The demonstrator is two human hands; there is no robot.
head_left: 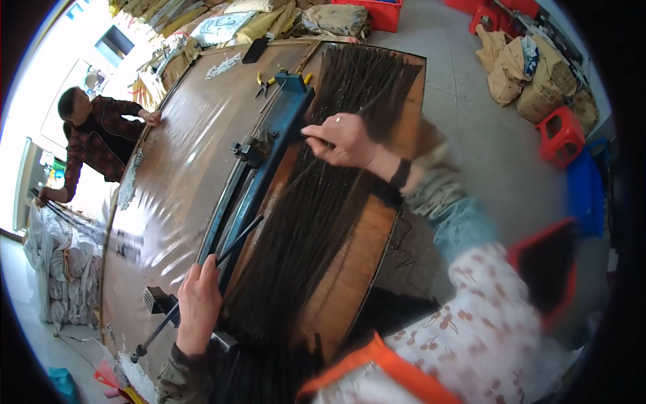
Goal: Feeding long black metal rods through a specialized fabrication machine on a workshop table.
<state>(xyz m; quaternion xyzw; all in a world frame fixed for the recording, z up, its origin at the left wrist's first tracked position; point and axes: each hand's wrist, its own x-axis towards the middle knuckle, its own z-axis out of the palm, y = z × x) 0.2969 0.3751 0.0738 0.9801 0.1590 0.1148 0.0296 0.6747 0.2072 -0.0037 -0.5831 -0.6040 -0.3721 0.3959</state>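
Note:
My left hand (199,299) is closed around a thin dark rod (242,235), which slants across the near end of a blue metal rail fixture (269,172). Higher up, my right hand (344,140) hovers over a bundle of long dark strands with a coiled, spring-like texture (296,236). Its fingers are curled into a pinch; whatever may be between them is too small to make out. A small metal clamp block (250,152) sits on the rail. Another dark block (158,300) lies beside my left hand.
Yellow-handled pliers (264,86) and a black phone (255,50) lie on the plastic-covered table (182,155). Across it, a person (101,131) rests a hand on the edge. Sacks (538,74), a red stool (562,137) and a blue bin (584,188) stand at right.

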